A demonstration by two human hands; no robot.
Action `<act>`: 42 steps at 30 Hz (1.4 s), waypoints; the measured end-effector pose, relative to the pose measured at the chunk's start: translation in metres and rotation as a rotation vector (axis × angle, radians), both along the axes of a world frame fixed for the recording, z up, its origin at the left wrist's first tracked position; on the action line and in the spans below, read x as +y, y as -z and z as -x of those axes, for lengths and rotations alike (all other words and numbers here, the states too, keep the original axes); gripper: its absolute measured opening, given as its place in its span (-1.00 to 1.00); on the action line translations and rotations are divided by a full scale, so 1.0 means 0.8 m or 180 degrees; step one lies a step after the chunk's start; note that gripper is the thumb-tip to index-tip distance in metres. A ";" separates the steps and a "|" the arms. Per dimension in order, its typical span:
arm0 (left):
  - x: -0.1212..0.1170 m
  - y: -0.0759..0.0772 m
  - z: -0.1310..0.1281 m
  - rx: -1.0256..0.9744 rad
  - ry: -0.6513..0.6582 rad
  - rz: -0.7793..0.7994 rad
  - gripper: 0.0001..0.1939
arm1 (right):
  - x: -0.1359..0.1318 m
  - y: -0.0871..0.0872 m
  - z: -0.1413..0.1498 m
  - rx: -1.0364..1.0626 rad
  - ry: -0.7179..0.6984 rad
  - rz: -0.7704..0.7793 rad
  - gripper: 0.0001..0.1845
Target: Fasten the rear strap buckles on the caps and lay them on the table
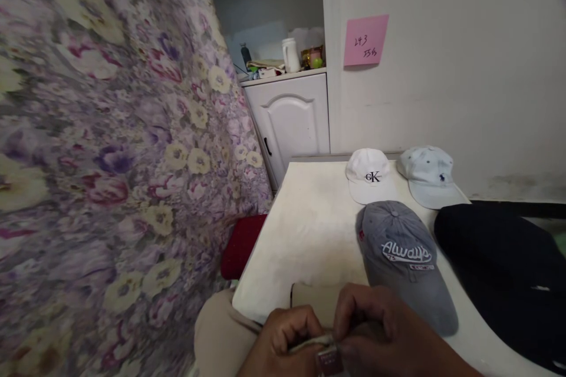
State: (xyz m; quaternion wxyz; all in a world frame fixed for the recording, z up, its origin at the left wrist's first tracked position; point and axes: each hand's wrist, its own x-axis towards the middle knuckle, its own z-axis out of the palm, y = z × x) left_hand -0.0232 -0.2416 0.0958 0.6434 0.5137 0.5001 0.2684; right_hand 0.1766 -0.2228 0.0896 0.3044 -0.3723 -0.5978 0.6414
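Mostly hidden, dark-edged, beige item (315,299), brownish printed label (328,360)

Home room, floral curtain (119,147), white cupboard (292,118), jug (290,55) on its top

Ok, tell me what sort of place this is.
Probably a room in a home: a floral curtain, a white cabinet with a white pitcher on top, and a grey cap on a pale table.
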 end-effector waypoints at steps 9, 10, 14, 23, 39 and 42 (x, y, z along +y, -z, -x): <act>0.001 0.009 0.004 -0.0091 0.0053 -0.0058 -0.61 | -0.001 0.019 -0.002 0.0587 -0.0019 0.0026 -0.95; 0.001 0.010 0.005 -0.0095 0.0055 -0.0047 -0.61 | 0.000 0.021 -0.003 0.0629 -0.0056 -0.0006 -0.93; 0.001 0.010 0.004 -0.0083 -0.0009 0.0046 -0.61 | 0.002 0.024 -0.005 0.0546 -0.0095 0.0020 -0.90; 0.003 0.002 0.001 -0.0055 0.0105 -0.0006 -0.57 | 0.000 0.014 0.010 0.0377 0.0083 0.0257 -0.75; 0.009 0.012 0.007 0.0083 0.0069 -0.0267 -0.59 | 0.004 0.019 0.013 0.0472 0.0183 0.0312 -0.88; 0.010 0.016 0.007 0.0098 0.0004 -0.0284 -0.59 | 0.003 0.017 0.009 0.0356 0.0110 0.0307 -0.89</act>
